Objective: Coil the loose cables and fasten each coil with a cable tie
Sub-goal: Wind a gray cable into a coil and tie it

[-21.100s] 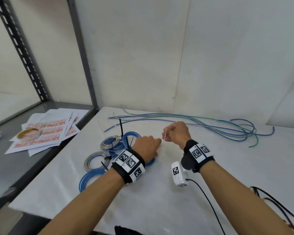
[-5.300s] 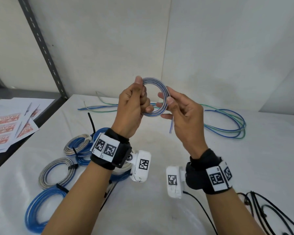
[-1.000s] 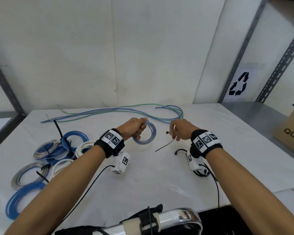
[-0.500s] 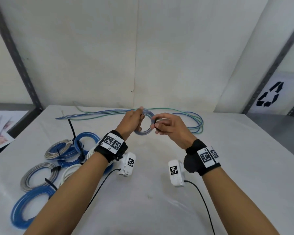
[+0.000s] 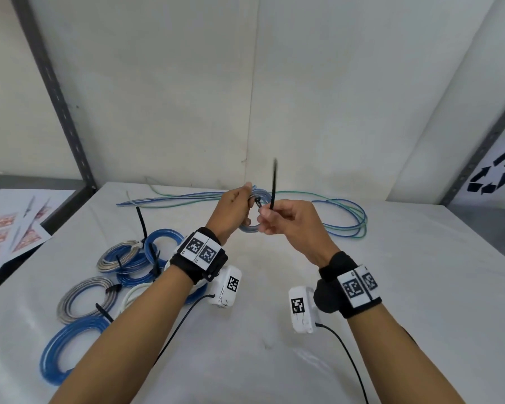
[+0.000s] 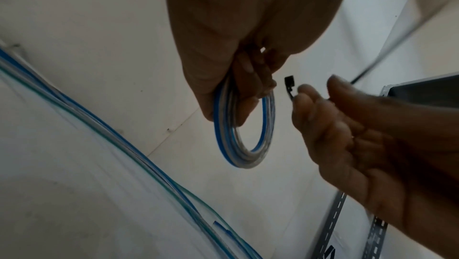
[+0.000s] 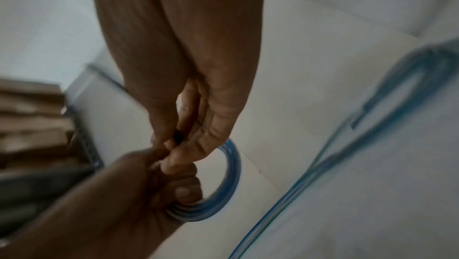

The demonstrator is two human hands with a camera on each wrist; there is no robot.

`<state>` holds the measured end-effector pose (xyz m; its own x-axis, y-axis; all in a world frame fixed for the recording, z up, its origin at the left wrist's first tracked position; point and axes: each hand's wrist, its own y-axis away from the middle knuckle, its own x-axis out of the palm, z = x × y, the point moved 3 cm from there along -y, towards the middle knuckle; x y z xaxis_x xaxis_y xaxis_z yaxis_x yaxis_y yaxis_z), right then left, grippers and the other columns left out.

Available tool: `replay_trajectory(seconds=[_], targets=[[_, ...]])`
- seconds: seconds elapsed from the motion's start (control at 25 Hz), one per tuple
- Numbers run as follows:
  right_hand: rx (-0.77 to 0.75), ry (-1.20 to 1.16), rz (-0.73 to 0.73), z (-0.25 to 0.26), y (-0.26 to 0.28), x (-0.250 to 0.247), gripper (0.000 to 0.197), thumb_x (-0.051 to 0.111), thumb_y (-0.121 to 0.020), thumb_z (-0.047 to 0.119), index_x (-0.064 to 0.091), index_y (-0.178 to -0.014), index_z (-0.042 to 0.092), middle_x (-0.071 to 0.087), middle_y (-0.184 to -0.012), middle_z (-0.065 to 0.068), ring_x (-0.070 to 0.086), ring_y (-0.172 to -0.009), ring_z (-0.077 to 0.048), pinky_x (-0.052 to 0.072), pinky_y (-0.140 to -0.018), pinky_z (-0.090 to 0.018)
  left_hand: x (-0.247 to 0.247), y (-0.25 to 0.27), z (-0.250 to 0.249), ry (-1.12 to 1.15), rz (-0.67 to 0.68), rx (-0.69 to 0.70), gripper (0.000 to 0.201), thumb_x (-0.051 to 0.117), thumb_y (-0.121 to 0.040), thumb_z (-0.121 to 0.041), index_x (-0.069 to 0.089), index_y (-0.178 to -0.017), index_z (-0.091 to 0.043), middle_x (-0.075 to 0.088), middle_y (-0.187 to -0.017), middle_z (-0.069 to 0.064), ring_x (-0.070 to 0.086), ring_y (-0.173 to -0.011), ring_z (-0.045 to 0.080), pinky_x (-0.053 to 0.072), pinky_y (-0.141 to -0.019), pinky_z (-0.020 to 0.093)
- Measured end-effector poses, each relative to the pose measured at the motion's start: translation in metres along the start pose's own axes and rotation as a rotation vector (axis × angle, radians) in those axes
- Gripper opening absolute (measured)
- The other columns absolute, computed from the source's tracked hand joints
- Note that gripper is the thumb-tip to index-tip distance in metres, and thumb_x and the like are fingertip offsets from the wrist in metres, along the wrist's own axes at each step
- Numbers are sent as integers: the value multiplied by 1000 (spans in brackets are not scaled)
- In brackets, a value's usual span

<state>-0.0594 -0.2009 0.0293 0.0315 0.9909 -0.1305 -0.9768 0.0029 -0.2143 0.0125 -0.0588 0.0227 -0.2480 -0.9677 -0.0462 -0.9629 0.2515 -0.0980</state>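
My left hand grips a round blue-and-clear plastic cable coil; my right hand pinches a thin black plastic cable tie, both above the white worktop.

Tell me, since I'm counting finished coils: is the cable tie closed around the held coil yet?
Not closed. The cable tie is pinched in the right hand, its head beside the coil that the left hand grips.

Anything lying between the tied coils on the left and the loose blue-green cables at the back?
In the head view, only bare white tabletop separates the tied blue and grey coils from the loose blue and green cables.
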Motion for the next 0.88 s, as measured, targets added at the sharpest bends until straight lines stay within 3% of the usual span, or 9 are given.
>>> replay_trajectory(seconds=[0.08,0.2,0.28,0.36,0.48,0.56,0.68,0.8,0.88], targets=[[-94,227,-62,5,1,0,17,65,-99,20,76,-103,7,74,-90,-11,65,-70,-14,50,-68,-26,-2,3,-6,22,-11,30,46,42,-107,-36,50,-69,-13,35,-54,-4,31,-49,13,38,-52,28],[-224,439,-114,12,3,-4,13,71,-94,32,80,-99,25,64,-90,0,55,-77,-10,46,-72,-28,-7,8,-13,86,-45,77,39,46,-106,-29,51,-70,-15,37,-56,-5,28,-50,14,34,-50,28],[-251,360,-130,15,4,-4,8,77,-90,26,80,-94,21,69,-84,2,62,-77,-13,52,-67,-37,-9,11,-16,108,-49,79,32,49,-105,-25,51,-73,-19,34,-56,-7,28,-49,14,33,-50,27],[-272,310,-149,20,6,-1,15,82,-84,17,75,-97,13,72,-76,1,66,-71,-15,54,-62,-34,-9,13,-17,114,-46,74,26,50,-104,-25,51,-79,-17,32,-57,-5,28,-50,14,34,-49,27],[-290,266,-159,25,6,2,14,80,-85,12,69,-91,5,74,-72,-5,71,-71,-25,59,-72,-41,-7,15,-16,116,-52,38,20,52,-104,-26,50,-88,-14,35,-58,-4,29,-49,14,34,-48,27],[-272,266,-98,26,5,4,7,74,-90,10,70,-90,4,76,-75,-7,73,-73,-23,60,-74,-46,-9,14,-14,131,-78,22,18,52,-104,-27,51,-91,-15,37,-57,-6,30,-48,13,35,-47,27],[-254,323,-41,26,7,9,5,71,-93,11,67,-94,8,77,-77,-3,72,-69,-12,55,-64,-33,-14,12,-13,134,-97,11,17,53,-104,-27,52,-93,-15,39,-55,-8,32,-47,12,35,-48,27],[-375,445,-166,27,3,9,9,78,-87,13,70,-88,16,69,-85,10,63,-81,-9,45,-68,-22,-11,15,-14,114,-68,6,16,53,-104,-28,51,-97,-13,39,-59,-4,33,-47,12,36,-49,28],[-429,509,-214,25,-1,9,9,81,-83,10,74,-84,15,57,-86,12,56,-83,-10,38,-70,-14,-6,18,-14,80,-25,7,15,53,-103,-27,54,-102,-12,40,-63,0,34,-48,12,37,-49,28]])
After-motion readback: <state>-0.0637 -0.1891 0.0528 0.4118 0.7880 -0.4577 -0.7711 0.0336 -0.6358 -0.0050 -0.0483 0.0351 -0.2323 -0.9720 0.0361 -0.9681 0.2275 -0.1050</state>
